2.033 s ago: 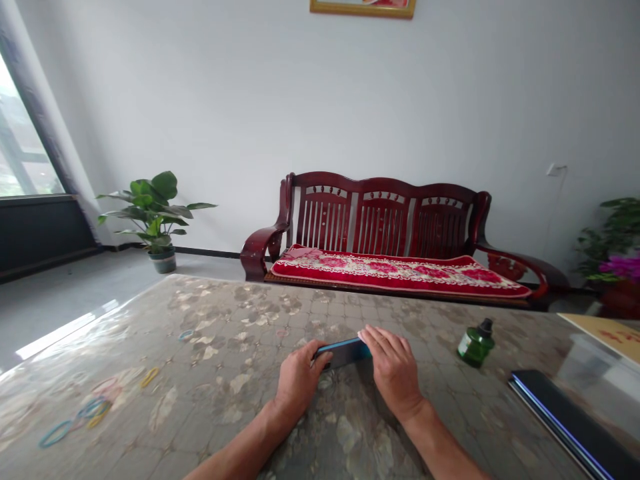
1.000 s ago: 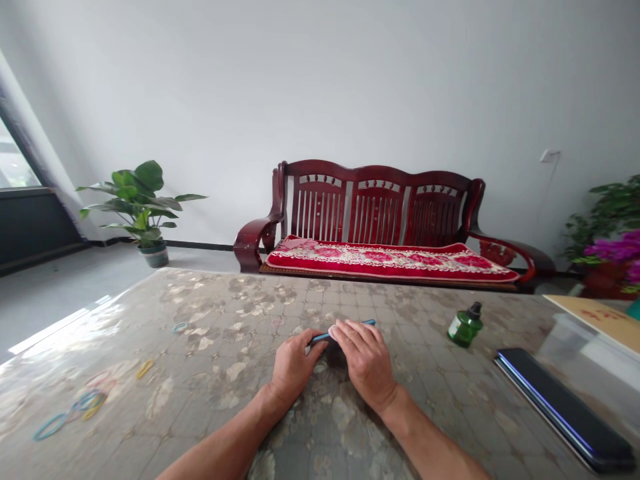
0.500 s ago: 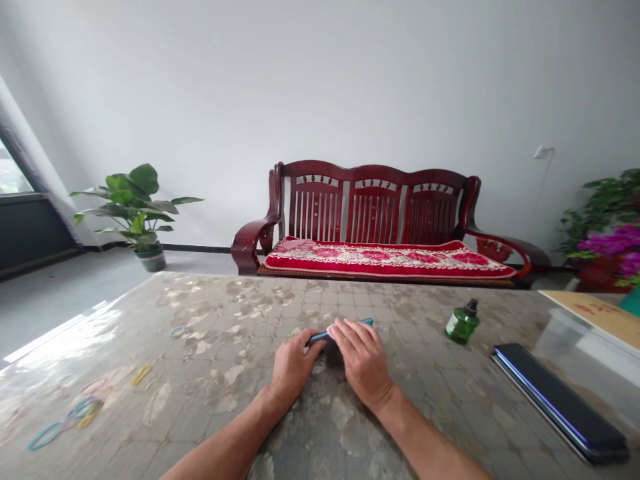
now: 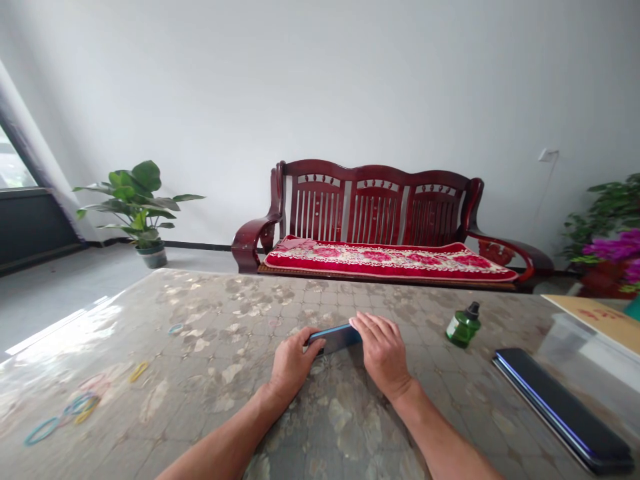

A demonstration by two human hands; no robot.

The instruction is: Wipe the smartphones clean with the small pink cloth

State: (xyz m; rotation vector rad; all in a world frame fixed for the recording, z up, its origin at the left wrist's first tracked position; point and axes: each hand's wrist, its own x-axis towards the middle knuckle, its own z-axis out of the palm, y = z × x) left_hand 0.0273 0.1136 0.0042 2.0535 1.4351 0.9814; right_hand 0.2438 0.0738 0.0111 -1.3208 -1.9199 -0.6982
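A thin dark phone (image 4: 337,339) with a blue edge stands tilted on its long side, just above or on the table. Its left end is pinched between the thumb and fingers of my left hand (image 4: 294,357). At the other end, my right hand (image 4: 384,350) has its fingers bent over the top right corner, and its thumb is hidden. Right of my hands stands a small green bottle (image 4: 463,327) with a black cap. A stack of dark phone-like slabs (image 4: 560,407) lies nearer the right edge.
The table (image 4: 300,433) has a glossy floral cover. Coloured rubber bands (image 4: 80,407) lie at left, with a yellow band (image 4: 139,371) and a blue band (image 4: 176,329) apart. A clear box (image 4: 575,340) and tan board (image 4: 595,319) sit at right. A wooden bench (image 4: 375,207) stands beyond.
My right hand has slid rightward along the phone to its right end, uncovering more of the phone's face. My left hand keeps its hold at the left end.
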